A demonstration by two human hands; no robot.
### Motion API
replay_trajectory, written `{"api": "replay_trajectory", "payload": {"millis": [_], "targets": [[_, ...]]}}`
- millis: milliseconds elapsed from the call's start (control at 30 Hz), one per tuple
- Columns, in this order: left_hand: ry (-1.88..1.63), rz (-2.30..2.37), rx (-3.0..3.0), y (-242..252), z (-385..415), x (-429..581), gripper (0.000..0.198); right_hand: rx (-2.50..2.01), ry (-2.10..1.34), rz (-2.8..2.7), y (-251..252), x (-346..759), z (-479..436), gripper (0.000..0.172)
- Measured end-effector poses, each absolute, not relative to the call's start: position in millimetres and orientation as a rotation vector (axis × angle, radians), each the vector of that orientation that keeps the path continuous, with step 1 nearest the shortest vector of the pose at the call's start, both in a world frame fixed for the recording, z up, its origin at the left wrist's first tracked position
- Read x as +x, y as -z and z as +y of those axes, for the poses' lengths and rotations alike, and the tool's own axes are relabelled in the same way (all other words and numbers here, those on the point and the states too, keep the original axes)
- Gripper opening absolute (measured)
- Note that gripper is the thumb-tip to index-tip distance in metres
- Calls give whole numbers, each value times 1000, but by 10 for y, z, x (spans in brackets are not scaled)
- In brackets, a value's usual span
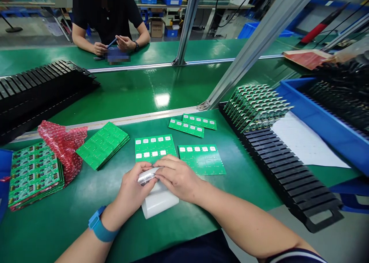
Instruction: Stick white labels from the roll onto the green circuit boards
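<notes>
My left hand (129,190), with a blue wristband, grips a white strip of labels (160,207) bent over at the top, where printed silvery labels show. The strip's lower part curls toward me over the table. My right hand (183,180) has its fingertips pinched together at the strip's upper edge, close to the left thumb; whether a label is between them is hidden. Just beyond my hands lies a green circuit board panel (154,143) with two rows of white labels, partly covered by my fingers. To its right sits another panel (201,163) with one labelled row.
Two narrow labelled boards (186,128) lie farther back. At left are stacked bare panels (102,145), assembled boards (34,174) and red bubble wrap (65,147). A black slotted rack (288,174) with upright boards stands at right, beside a blue bin (328,113). A co-worker (108,24) sits opposite.
</notes>
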State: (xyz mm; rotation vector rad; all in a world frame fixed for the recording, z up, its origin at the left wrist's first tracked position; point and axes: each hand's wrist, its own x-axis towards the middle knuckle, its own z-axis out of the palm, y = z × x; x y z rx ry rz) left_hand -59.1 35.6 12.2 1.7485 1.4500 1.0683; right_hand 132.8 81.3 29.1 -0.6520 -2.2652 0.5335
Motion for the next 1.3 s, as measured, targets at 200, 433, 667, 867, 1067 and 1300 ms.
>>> {"api": "replay_trajectory", "payload": {"millis": [200, 433, 667, 867, 1067, 1300], "targets": [[-1036, 1508, 1843, -139, 354, -613, 21, -917, -830, -2019, -430, 1569, 1025, 10], [-1030, 1368, 2014, -95, 380, -638, 15, -1372, -1078, -1860, -253, 1832, 1455, 9], [-983, 1392, 1954, -91, 398, -630, 14, -1402, -1127, -1925, -218, 1733, 1455, 11], [-998, 1396, 1938, -87, 387, -627, 15, -1418, -1123, -1971, -246, 1728, 1469, 12], [-989, 1400, 1939, -88, 387, -631, 14, -1433, -1109, -2011, -267, 1708, 1451, 12], [-967, 1424, 1912, -83, 380, -634, 15, -1437, -1075, -2046, -236, 1705, 1458, 12]]}}
